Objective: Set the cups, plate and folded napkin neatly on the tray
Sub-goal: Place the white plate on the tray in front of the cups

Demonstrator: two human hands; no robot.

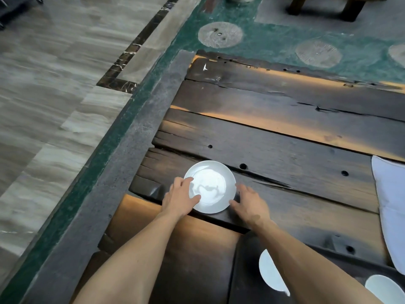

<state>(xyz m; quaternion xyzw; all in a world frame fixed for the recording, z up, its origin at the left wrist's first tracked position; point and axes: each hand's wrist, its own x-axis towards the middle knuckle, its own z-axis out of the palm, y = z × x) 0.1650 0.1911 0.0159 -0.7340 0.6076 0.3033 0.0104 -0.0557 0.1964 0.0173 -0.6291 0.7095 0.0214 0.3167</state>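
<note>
A small white plate (pixel 211 185) lies on the dark plank table near its front left corner. My left hand (pixel 180 197) grips its left rim, thumb lying across the plate's face. Against the right rim rests my right hand (pixel 249 201), thumb at the lower edge. A dark tray (pixel 245 270) sits at the bottom right; on it is a second white dish (pixel 270 275), partly hidden by my right forearm, and a white cup (pixel 385 288) cut off by the frame. A white napkin (pixel 390 205) lies along the right edge.
The table (pixel 285 154) is rough dark wood with cracks and holes. A grey stone ledge (pixel 122 163) runs along its left side, with marble floor (pixel 43 95) beyond. Green patterned flooring and a wooden furniture leg (pixel 350 9) are at the back.
</note>
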